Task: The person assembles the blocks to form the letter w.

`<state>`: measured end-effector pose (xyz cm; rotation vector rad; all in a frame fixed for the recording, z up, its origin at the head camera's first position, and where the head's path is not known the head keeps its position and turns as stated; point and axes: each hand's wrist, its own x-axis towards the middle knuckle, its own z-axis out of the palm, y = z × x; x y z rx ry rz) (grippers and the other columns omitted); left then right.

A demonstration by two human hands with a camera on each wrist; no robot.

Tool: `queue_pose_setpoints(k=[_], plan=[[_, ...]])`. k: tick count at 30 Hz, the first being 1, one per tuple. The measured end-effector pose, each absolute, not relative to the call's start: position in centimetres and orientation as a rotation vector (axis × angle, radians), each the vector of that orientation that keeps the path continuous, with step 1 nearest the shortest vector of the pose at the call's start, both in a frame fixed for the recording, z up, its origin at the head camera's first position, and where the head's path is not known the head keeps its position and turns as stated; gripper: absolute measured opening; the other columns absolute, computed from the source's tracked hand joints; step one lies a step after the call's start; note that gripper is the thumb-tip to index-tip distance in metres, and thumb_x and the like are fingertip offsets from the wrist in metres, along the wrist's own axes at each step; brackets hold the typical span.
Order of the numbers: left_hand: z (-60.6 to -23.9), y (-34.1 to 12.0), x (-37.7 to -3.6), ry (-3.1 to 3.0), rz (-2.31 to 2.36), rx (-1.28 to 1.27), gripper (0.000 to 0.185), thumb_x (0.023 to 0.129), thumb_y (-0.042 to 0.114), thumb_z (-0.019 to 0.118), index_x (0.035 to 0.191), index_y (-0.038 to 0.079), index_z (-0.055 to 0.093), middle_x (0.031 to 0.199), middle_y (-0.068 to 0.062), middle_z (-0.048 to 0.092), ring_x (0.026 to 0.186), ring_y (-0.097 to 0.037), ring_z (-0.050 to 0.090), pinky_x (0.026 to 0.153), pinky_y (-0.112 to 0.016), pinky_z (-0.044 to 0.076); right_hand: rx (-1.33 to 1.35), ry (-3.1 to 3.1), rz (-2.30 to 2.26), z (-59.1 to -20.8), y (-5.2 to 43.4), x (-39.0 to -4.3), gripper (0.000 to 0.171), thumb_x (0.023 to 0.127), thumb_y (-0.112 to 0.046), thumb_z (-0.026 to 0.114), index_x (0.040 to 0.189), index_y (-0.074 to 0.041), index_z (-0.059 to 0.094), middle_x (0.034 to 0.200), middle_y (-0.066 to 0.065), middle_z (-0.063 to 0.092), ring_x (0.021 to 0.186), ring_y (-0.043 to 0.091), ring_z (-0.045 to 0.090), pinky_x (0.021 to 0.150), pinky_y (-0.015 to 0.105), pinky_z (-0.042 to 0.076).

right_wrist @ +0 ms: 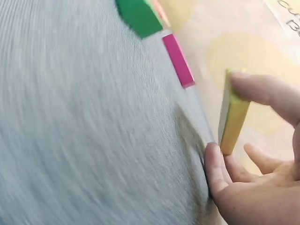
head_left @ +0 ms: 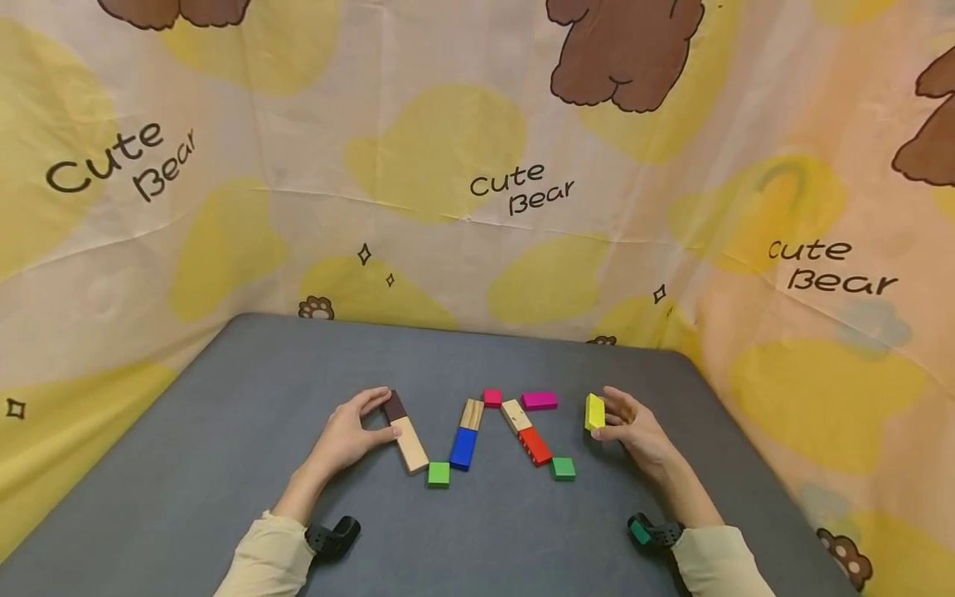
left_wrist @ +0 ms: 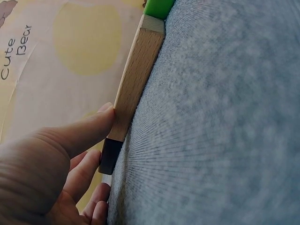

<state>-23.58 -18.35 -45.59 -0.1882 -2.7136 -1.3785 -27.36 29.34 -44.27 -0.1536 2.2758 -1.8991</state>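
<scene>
In the head view my left hand (head_left: 351, 431) touches a slanting pair of blocks, a dark brown block (head_left: 394, 405) and a light wooden block (head_left: 410, 446) set end to end. The left wrist view shows the thumb on the wooden block's side (left_wrist: 133, 84) near the seam, with a fingertip at the dark block (left_wrist: 110, 156). Over on the right, my right hand (head_left: 643, 433) pinches a yellow block (head_left: 594, 412) between thumb and fingers. A magenta block (head_left: 540, 401) lies to the left of it.
The zigzag goes on with a light green block (head_left: 438, 475), blue block (head_left: 463, 448), striped wooden block (head_left: 472, 414), pink-red block (head_left: 492, 398), pale wooden block (head_left: 516, 416), red block (head_left: 534, 446) and darker green block (head_left: 563, 469). A printed cloth (head_left: 433, 149) hangs behind the grey table (head_left: 477, 539).
</scene>
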Motion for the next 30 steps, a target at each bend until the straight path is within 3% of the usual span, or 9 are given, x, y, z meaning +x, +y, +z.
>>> queue_pose_setpoints(k=[5,8,15,22,30], plan=[[-45.4,-18.4,-23.7,-2.717,-1.373,-0.197,0.075,0.084,0.029,0.08,0.147,0.008,0.046,0.14,-0.008,0.055,0.142,-0.041,0.023,0.11,-0.064,0.013,-0.095,2.374,-1.853,-44.0,28.4,-26.6,0.099,0.075,0.0,0.082,0.155,-0.004,0.023,0.154,0.021,0.029,0.125,0.041,0.045,0.108,0.05,0.033],[-45.2,-18.4,-23.6,-2.709,-1.377,-0.209,0.074,0.085,0.029,0.08,0.146,0.007,0.046,0.14,-0.009,0.055,0.142,-0.041,0.023,0.11,-0.063,0.011,-0.09,2.406,-1.851,-43.6,28.0,-26.0,0.099,0.075,0.0,0.083,0.154,-0.005,0.024,0.154,0.022,0.027,0.123,0.041,0.048,0.107,0.054,0.032],[-45.2,-18.5,-23.1,-2.7,-1.38,-0.193,0.074,0.085,0.029,0.08,0.147,0.007,0.046,0.14,-0.009,0.055,0.142,-0.042,0.023,0.11,-0.064,0.012,-0.092,2.481,-1.823,-43.2,27.0,-23.5,0.099,0.074,-0.005,0.085,0.154,-0.008,0.026,0.152,0.018,0.032,0.118,0.036,0.054,0.102,0.05,0.039],[-45.5,-18.6,-23.0,-2.701,-1.393,-0.198,0.075,0.085,0.03,0.08,0.147,0.007,0.045,0.14,-0.008,0.055,0.142,-0.041,0.022,0.11,-0.064,0.01,-0.047,2.505,-1.842,-43.3,25.9,-22.0,0.099,0.072,-0.007,0.087,0.152,-0.011,0.03,0.148,0.016,0.037,0.112,0.033,0.055,0.088,0.036,0.049],[-45.3,-18.5,-23.2,-2.712,-1.387,-0.198,0.075,0.085,0.03,0.08,0.147,0.009,0.045,0.141,-0.007,0.054,0.142,-0.043,0.02,0.109,-0.064,0.014,-0.021,2.582,-1.782,-43.3,26.1,-22.4,0.099,0.073,-0.01,0.087,0.153,-0.007,0.028,0.149,0.017,0.036,0.113,0.033,0.055,0.092,0.043,0.045]])
